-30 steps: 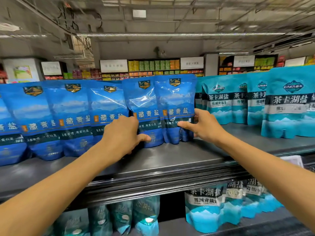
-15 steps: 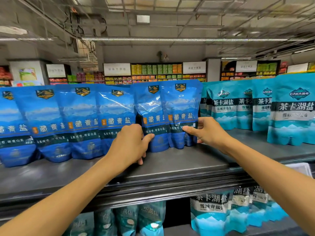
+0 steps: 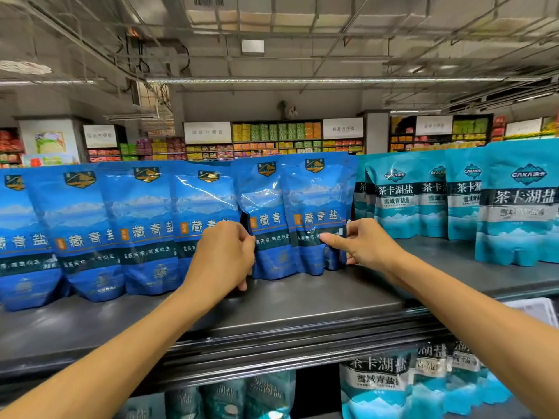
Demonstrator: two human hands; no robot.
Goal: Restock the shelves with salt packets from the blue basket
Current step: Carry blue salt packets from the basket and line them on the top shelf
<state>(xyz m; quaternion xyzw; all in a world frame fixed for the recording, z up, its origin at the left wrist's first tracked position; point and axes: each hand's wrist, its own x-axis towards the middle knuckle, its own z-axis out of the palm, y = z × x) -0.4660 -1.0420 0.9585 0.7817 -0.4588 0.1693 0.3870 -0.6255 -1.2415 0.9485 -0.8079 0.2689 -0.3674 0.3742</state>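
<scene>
Your left hand (image 3: 222,257) has closed in since a second ago — its fingers now curl on the edge of 2 dark-blue salt packets (image 3: 295,216), your right hand (image 3: 361,244) pinching their far edge. Both stand upright on the shelf (image 3: 302,300); basket unseen — remaining stock unknown.

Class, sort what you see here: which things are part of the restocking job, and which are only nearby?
Part of the job:
- left hand, gripping a dark blue salt packet
- right hand, pinching the rightmost dark blue salt packet
- grey shelf they stand on

Only nearby:
- teal salt packets to the right
- teal packets on the lower shelf
- distant snack shelves
</scene>
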